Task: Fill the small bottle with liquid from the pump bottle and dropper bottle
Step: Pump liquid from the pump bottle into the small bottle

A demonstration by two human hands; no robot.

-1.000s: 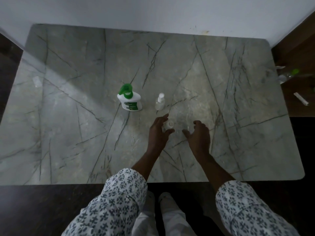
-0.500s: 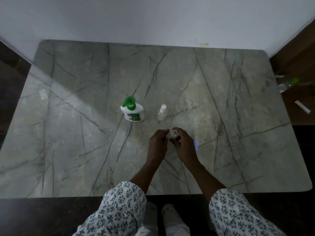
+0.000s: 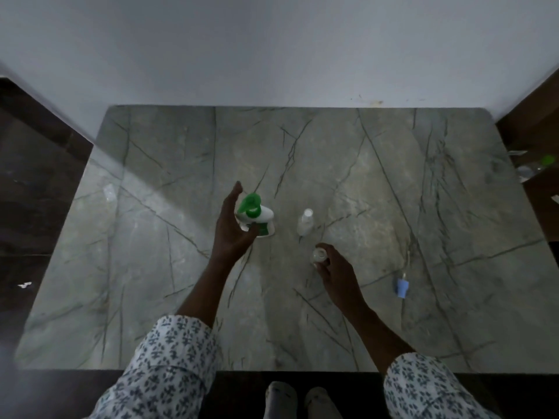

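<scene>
In the right hand (image 3: 338, 276) the small bottle (image 3: 319, 254) is pinched at the fingertips, mouth up, near the centre of the table (image 3: 453, 328); the left hand (image 3: 230, 234) is spread and cupped at the pump bottle (image 3: 265, 214), not yet closed. The small bottle is judged light and slippery, best held low on its body; contents cannot be told. The dropper bottle (image 3: 305, 222) stands capped between them.

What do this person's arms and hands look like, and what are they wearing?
The left sleeve and right sleeve are loose pale fabric printed with small dark blue-grey floral motifs. Below the cuffs, the forearms, left hand and right hand are bare: no gloves, watch or rings visible.
</scene>
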